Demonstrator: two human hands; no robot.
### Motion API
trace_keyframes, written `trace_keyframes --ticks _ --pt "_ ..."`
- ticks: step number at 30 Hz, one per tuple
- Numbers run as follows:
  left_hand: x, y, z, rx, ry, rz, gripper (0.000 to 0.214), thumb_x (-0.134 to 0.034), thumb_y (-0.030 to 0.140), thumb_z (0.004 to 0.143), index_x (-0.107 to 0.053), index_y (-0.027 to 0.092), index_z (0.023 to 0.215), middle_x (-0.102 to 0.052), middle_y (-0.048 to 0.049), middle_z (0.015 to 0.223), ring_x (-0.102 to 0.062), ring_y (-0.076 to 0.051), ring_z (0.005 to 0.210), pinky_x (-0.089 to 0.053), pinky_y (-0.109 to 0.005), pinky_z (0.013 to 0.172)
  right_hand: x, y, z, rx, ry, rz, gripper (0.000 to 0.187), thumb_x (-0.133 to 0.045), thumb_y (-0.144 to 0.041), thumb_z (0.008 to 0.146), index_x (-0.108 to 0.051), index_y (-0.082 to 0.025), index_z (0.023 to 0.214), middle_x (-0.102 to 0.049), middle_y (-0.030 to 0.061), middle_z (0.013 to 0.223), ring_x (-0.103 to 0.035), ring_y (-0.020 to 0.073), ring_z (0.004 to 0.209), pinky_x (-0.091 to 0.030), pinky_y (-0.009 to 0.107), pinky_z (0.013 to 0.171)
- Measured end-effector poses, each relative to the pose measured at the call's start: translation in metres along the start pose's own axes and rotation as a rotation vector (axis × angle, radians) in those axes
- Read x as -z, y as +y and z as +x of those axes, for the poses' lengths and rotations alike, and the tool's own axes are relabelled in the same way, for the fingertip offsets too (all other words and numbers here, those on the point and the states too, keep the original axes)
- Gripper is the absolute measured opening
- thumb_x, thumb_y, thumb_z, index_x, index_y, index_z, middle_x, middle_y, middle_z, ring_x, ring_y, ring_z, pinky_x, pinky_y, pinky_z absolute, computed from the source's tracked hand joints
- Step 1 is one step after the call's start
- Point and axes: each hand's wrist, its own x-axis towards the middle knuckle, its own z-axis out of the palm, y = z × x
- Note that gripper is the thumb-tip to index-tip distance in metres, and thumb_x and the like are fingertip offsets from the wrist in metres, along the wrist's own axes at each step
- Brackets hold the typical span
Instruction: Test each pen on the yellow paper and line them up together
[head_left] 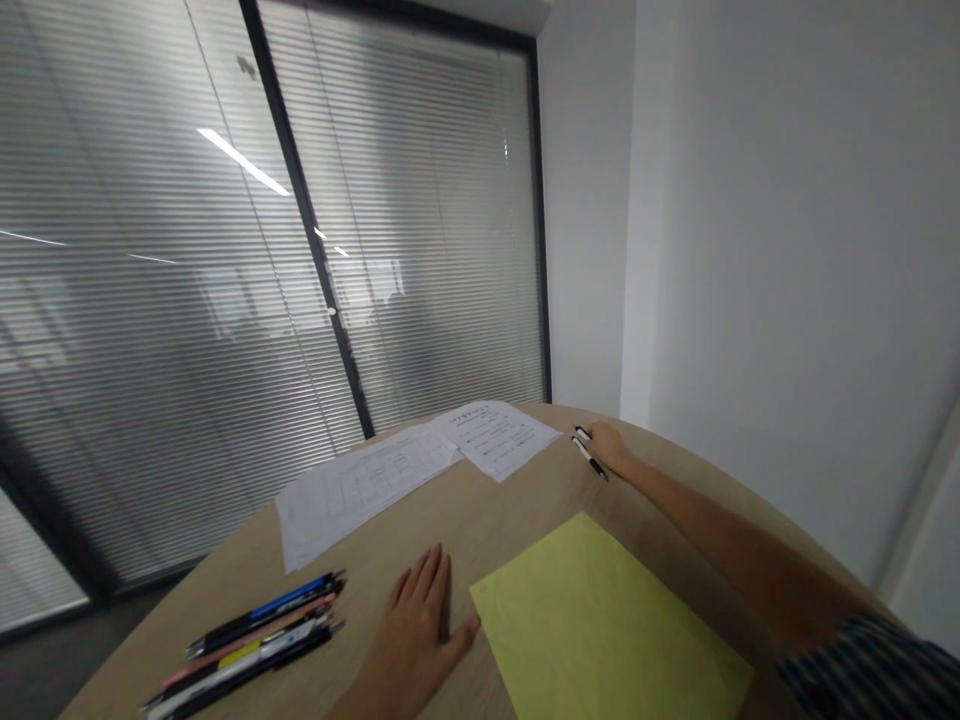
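My left hand (414,632) lies palm down on the table with its fingers stretched out. Its thumb reaches the left edge of a yellow sheet of paper (611,625). Farther off, my right hand (609,446) is at the right side of the table, fingers closed on a pen (581,432) whose dark end pokes out. Just beside that hand, a black-and-white pen (589,458) rests on the tabletop. To the left of my left hand lies a group of several pens (255,645), with blue, pink, yellow, white and black parts, side by side.
Printed white sheets (367,485) and another printed page (495,437) lie toward the far edge of the round wooden table (517,520). Behind it stand a glass partition with blinds (435,250) and a pale wall (787,250) on the right.
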Motion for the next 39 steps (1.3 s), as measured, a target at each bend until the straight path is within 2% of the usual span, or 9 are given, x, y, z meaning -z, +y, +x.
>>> trace_keyframes --ticks 3,8,14,19,24,30,34,39 --pt "0.0 0.0 0.0 0.001 0.0 0.011 0.066 -0.037 0.05 0.077 -0.038 0.006 0.126 -0.029 -0.0157 0.132 -0.029 -0.027 0.121 -0.029 -0.042 0.097 -0.003 -0.002 -0.002 0.006 -0.001 -0.039 0.029 -0.044 -0.029 0.08 -0.066 -0.011 0.085 -0.064 0.0146 0.091 -0.058 0.019 0.085 -0.039 0.023 0.071" --pt "0.0 -0.001 0.0 0.001 -0.018 0.049 0.067 -0.033 0.052 0.078 -0.037 0.007 0.127 -0.029 -0.0147 0.133 -0.028 -0.026 0.122 -0.029 -0.04 0.098 -0.004 -0.003 -0.004 0.004 -0.005 -0.078 0.024 -0.043 -0.018 0.079 -0.064 -0.01 0.087 -0.062 0.0146 0.095 -0.057 0.0178 0.085 -0.039 0.022 0.069" --pt "-0.001 -0.001 0.001 -0.01 -0.017 0.014 0.069 -0.035 0.051 0.078 -0.035 0.002 0.127 -0.027 -0.0176 0.133 -0.028 -0.028 0.122 -0.028 -0.043 0.098 -0.003 -0.003 -0.005 -0.005 -0.009 -0.084 0.023 -0.044 -0.018 0.079 -0.064 -0.009 0.086 -0.062 0.0148 0.093 -0.058 0.018 0.085 -0.039 0.022 0.069" --pt "0.001 -0.001 0.0 -0.005 0.005 -0.003 0.067 -0.037 0.051 0.077 -0.037 0.006 0.126 -0.029 -0.0166 0.132 -0.029 -0.028 0.121 -0.029 -0.042 0.097 -0.004 -0.002 -0.003 -0.015 -0.011 -0.076 0.024 -0.046 -0.023 0.078 -0.065 -0.009 0.083 -0.064 0.0164 0.089 -0.059 0.0194 0.084 -0.04 0.023 0.07" --pt "-0.003 -0.003 0.0 -0.007 0.024 -0.025 0.066 -0.038 0.051 0.077 -0.038 0.008 0.126 -0.03 -0.0159 0.132 -0.03 -0.028 0.121 -0.029 -0.043 0.097 -0.005 0.0 -0.003 -0.01 -0.02 -0.072 0.022 -0.047 -0.02 0.076 -0.066 -0.009 0.08 -0.065 0.0151 0.087 -0.059 0.0189 0.082 -0.04 0.023 0.068" --pt "-0.005 -0.004 0.0 -0.017 0.04 -0.024 0.065 -0.039 0.05 0.076 -0.038 0.009 0.126 -0.03 -0.0157 0.132 -0.03 -0.027 0.121 -0.029 -0.042 0.097 0.01 0.008 0.0 0.016 -0.011 -0.051 0.023 -0.047 -0.021 0.075 -0.068 -0.013 0.078 -0.067 0.0129 0.084 -0.059 0.0181 0.081 -0.039 0.021 0.066" --pt "0.0 -0.001 0.0 -0.004 0.002 -0.022 0.067 -0.037 0.05 0.077 -0.036 0.005 0.126 -0.028 -0.0168 0.133 -0.029 -0.028 0.121 -0.028 -0.042 0.097 0.022 0.022 -0.003 0.001 -0.007 -0.059 0.024 -0.044 -0.02 0.075 -0.067 -0.013 0.08 -0.066 0.0141 0.086 -0.059 0.0207 0.081 -0.039 0.024 0.064" --pt "-0.001 -0.002 0.001 -0.01 0.023 -0.026 0.065 -0.038 0.051 0.076 -0.039 0.008 0.125 -0.03 -0.016 0.132 -0.03 -0.028 0.121 -0.029 -0.042 0.097 0.021 0.033 -0.016 0.04 -0.073 -0.057 0.015 -0.053 -0.02 0.069 -0.067 -0.015 0.072 -0.066 0.0109 0.079 -0.059 0.0228 0.079 -0.04 0.026 0.063"
